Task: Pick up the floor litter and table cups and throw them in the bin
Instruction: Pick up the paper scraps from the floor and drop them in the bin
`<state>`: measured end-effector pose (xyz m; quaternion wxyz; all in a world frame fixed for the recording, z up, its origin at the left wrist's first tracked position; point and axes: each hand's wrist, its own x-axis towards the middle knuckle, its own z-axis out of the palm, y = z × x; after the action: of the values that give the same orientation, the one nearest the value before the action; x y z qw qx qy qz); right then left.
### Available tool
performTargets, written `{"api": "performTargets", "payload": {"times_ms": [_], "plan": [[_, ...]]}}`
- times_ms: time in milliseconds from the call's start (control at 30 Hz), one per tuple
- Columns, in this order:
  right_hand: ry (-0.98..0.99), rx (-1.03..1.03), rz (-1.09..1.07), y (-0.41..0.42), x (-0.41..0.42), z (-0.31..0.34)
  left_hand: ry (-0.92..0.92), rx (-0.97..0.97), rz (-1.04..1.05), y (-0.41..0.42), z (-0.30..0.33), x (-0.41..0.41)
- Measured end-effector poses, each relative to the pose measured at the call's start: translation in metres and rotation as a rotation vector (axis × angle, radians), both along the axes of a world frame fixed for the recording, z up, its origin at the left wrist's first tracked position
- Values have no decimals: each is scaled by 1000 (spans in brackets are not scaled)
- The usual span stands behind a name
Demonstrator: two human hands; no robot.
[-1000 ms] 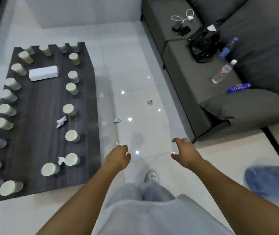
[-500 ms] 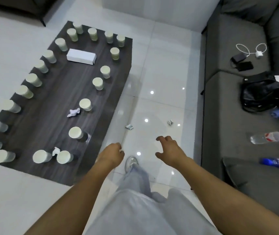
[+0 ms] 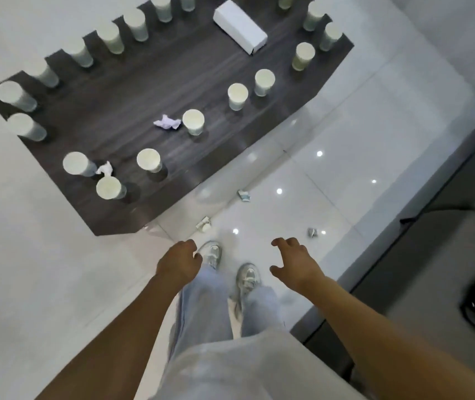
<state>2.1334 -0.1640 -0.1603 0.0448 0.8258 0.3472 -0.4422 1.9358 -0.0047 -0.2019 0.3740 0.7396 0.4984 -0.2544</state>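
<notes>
With your left hand (image 3: pixel 179 262) loosely curled and right hand (image 3: pixel 294 262) spread, both empty, pinch the small crumpled white paper scrap (image 3: pixel 204 225) anywhere on the glossy white tile floor (image 3: pixel 331 174) ahead of your shoes; it looks light, soft and crushable.

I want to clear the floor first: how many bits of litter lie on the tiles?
3: one by the table's near corner, one farther along the table edge, one nearer the sofa. Legs may hide more.
</notes>
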Motion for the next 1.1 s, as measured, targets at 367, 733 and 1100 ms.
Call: {"api": "performTargets", "payload": {"times_ms": [367, 733, 1100], "plan": [[56, -15, 278, 77, -2, -206, 81, 21, 271, -11, -167, -50], [8, 53, 563, 131, -44, -514, 21, 94, 253, 25, -419, -63], [-122, 272, 764, 167, -79, -684, -16, 114, 183, 37, -567, -71]]}}
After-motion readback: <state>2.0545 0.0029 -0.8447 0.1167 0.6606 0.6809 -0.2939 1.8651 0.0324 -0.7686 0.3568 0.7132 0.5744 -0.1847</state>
